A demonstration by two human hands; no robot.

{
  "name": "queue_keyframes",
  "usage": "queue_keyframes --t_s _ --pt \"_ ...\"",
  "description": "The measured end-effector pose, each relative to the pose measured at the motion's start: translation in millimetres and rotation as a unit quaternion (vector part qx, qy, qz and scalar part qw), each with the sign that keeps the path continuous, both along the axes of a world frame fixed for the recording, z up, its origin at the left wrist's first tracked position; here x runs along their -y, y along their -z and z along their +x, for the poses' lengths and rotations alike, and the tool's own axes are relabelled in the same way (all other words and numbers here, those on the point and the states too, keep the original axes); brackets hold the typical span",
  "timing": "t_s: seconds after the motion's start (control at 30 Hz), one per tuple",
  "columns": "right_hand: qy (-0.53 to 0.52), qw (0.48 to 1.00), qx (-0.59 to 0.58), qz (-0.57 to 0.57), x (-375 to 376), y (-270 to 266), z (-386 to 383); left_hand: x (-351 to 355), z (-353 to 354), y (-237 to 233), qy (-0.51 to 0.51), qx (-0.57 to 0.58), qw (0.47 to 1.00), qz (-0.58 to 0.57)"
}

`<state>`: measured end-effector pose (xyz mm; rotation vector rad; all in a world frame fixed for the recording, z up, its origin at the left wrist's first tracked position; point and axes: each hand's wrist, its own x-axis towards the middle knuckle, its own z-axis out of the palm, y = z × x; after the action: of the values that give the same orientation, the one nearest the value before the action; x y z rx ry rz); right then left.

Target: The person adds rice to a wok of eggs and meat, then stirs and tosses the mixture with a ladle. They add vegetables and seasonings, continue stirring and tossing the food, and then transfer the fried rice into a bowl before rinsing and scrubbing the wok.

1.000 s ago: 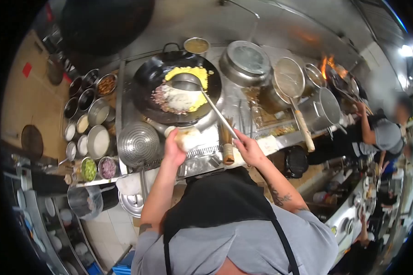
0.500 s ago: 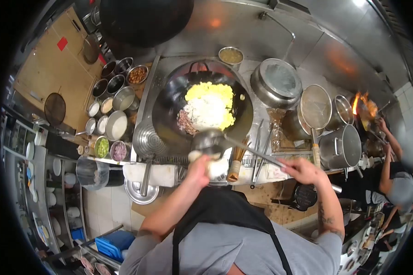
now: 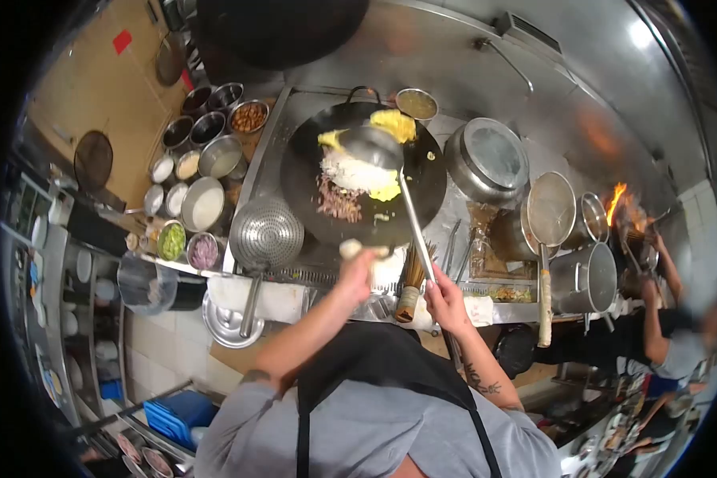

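My right hand [image 3: 444,301] is closed round the handle of a metal ladle [image 3: 374,148]. The ladle's bowl is over the food in a large black wok [image 3: 303,187]. In the wok lie white rice [image 3: 346,171], yellow egg [image 3: 394,125] and chopped pinkish meat [image 3: 340,201]. My left hand [image 3: 356,275] is closed on a pale cloth [image 3: 358,248] at the wok's near rim. A bamboo brush [image 3: 410,291] lies between my hands.
A perforated skimmer [image 3: 267,233] and seasoning containers [image 3: 203,203] are left of the wok. To the right are a lidded pot [image 3: 490,159], a mesh strainer [image 3: 551,209] and a deep pot [image 3: 585,279]. At far right a co-worker [image 3: 661,327] works near flames [image 3: 616,201].
The ladle has moved from the wok's near edge to the far part of the food, and my right hand has come inward to the left. The egg and rice are now spread apart.
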<state>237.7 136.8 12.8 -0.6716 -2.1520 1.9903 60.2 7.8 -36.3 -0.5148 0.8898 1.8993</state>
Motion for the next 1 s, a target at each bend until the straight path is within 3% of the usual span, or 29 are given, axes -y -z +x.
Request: queue_keyframes --t_s 0.03,0.1,0.2,0.3,0.33,0.43,0.5,0.57,0.63,0.67,0.73,0.8,0.83,0.9,0.97,1.0 --pt "0.002 0.998 -0.012 -0.068 6.9 -31.7 -15.1 -16.4 -26.0 32.3 0.033 0.0 0.999 0.018" --pt "0.013 0.978 -0.039 -0.203 12.0 -76.2 -45.0 -24.0 -54.3 38.6 0.073 -0.02 0.996 0.05" --pt "0.006 0.884 -0.068 -0.463 0.3 -85.4 -84.5 7.5 -50.0 4.0 0.05 0.001 0.995 0.084" --pt "0.124 0.873 0.093 -0.463 -7.7 -24.5 -129.4 28.7 -57.6 1.9 0.077 -0.005 0.987 0.145" --pt "0.107 0.814 0.127 -0.556 -23.5 13.3 -138.9 32.1 -60.4 -8.0 0.083 -0.005 0.986 0.146" --pt "0.142 0.93 0.1 -0.325 8.3 -29.5 -158.0 11.6 -79.1 10.1 0.098 -0.009 0.993 0.07" --pt "0.075 0.981 0.101 -0.149 8.7 -31.0 -131.5 -5.4 -91.7 43.8 0.138 0.001 0.988 0.073" --pt "-0.016 0.988 0.087 0.124 -6.6 -27.8 -77.2 -6.2 -86.1 35.6 0.146 0.004 0.987 0.067" --pt "-0.106 0.946 0.073 0.297 -47.6 -35.3 -6.7 18.0 -52.5 -11.5 0.122 -0.005 0.991 0.046" --pt "-0.151 0.922 0.103 0.341 -52.2 -79.6 18.3 27.8 -35.4 -4.6 0.087 0.007 0.993 0.076" --pt "-0.22 0.902 0.058 0.367 -78.1 -100.9 55.7 40.5 -16.1 -1.4 0.028 0.0 0.997 0.069" --pt "-0.218 0.896 0.176 0.343 -78.4 -109.2 44.7 40.5 -5.2 -13.5 0.006 -0.006 1.0 -0.024" --pt "-0.209 0.878 0.241 0.357 -70.4 -114.1 29.0 28.4 -22.7 14.4 0.049 0.013 0.998 0.042" --pt "-0.149 0.887 0.131 0.418 -75.0 -54.4 9.3 14.4 -50.4 9.1 0.089 0.008 0.994 0.063" --pt "-0.078 0.884 0.203 0.414 -43.4 -5.1 -16.7 24.5 -44.4 38.4 0.124 0.012 0.989 0.077" --pt "-0.071 0.931 0.135 0.33 -22.5 -1.2 -21.4 37.8 -26.9 51.2 0.128 0.0 0.99 0.066"
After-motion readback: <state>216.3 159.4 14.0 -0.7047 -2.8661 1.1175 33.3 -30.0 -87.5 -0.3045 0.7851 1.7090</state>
